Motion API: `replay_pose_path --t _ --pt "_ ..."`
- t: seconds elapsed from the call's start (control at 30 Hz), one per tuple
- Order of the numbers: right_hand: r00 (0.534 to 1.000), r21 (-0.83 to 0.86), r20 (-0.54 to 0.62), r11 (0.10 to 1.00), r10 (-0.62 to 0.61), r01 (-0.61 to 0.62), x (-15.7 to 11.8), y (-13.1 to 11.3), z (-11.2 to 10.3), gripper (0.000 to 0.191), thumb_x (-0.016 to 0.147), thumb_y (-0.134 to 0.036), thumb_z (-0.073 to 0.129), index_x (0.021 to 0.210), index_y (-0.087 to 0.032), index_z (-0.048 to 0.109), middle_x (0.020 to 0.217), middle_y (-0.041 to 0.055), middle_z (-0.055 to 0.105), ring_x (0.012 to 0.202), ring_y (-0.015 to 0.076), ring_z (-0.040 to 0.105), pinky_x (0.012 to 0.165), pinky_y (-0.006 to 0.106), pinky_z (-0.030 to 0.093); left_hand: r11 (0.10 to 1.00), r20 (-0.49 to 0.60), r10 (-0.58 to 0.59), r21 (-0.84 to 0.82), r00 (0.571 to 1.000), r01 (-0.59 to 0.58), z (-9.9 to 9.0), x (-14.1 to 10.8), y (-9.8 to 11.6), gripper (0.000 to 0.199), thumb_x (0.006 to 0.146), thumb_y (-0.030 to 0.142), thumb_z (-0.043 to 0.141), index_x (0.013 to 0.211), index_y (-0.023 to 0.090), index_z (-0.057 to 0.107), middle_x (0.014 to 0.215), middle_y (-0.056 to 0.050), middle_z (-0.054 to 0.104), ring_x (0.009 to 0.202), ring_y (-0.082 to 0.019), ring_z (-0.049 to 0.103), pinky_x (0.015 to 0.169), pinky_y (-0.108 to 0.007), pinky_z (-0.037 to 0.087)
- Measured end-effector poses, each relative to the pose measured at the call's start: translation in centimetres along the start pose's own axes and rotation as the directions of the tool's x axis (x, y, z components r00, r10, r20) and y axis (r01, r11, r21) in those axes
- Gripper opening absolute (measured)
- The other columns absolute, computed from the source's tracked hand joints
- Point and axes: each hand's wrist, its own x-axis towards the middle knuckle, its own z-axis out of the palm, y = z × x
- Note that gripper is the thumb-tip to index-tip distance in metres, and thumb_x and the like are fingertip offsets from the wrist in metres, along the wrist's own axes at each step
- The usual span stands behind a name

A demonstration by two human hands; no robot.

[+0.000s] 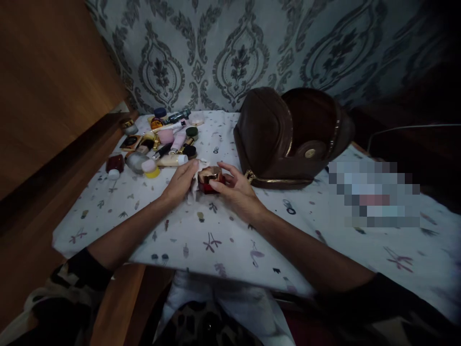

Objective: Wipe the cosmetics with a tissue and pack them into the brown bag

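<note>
A small red cosmetic jar with a shiny gold lid (210,176) is held just above the table in front of me. My right hand (237,190) is closed round its right side, thumb at the front and fingers behind. On the other side, my left hand (182,181) pinches a white wipe (193,188) against the jar. Part of the wipe is hidden by the fingers. Beyond my left hand lies a cream tube with a white cap (173,160), and a yellow jar with a pale lid (150,168) stands to its left.
Several cosmetics, among them a dark red bottle (115,164) and a pink jar (166,136), crowd the table's back left. A brown leather bag (266,132) with its zip undone stands at the back right. Right of it is a blurred-out item (374,194). A wooden cabinet (54,86) borders the left.
</note>
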Motion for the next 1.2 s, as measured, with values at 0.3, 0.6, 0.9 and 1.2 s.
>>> replay_pose_path --t 0.3,0.6,0.9,1.2 --pt "0.997 0.307 0.066 0.951 0.026 -0.045 0.1 -0.6 0.2 0.046 0.060 -0.024 0.090 0.099 -0.024 0.065 0.093 -0.0013 0.071 0.090 0.0155 0.067 0.090 0.035 0.054 0.912 0.051 0.283 0.294 0.958 -0.285 -0.2 -0.4 0.7 0.037 0.093 0.038 0.055 0.124 0.019 0.054 0.112 -0.006 0.067 0.101 -0.021 0.062 0.089 -0.033 0.048" --pt "0.993 0.356 0.056 0.927 0.106 -0.119 0.0 -1.2 0.1 0.040 0.060 -0.036 0.091 0.089 -0.023 0.067 0.087 -0.0048 0.070 0.079 0.0132 0.067 0.071 0.029 0.059 0.736 0.103 0.519 0.450 0.848 -0.505 0.1 -1.0 1.8 0.014 0.091 0.029 0.061 0.100 0.018 0.064 0.093 -0.003 0.067 0.086 -0.017 0.061 0.078 -0.028 0.047" --pt "0.983 0.453 0.081 0.872 0.167 -0.186 0.2 -1.4 -0.4 0.030 0.069 -0.037 0.086 0.090 -0.024 0.069 0.087 -0.0048 0.072 0.080 0.0120 0.067 0.082 0.030 0.057 0.589 0.222 0.655 0.449 0.723 -0.671 -0.2 -0.9 2.3 0.014 0.092 0.024 0.062 0.103 0.021 0.069 0.106 -0.007 0.067 0.100 -0.019 0.064 0.088 -0.035 0.050" --pt "0.966 0.546 0.110 0.797 0.236 -0.257 0.8 -1.3 -0.6 0.020 0.080 -0.035 0.078 0.096 -0.025 0.072 0.095 -0.0035 0.077 0.084 0.0112 0.069 0.076 0.023 0.060 0.599 0.316 0.627 0.388 0.712 -0.700 -0.9 -0.6 2.7 0.015 0.091 0.023 0.064 0.105 0.022 0.070 0.109 -0.008 0.065 0.103 -0.019 0.062 0.091 -0.036 0.049"
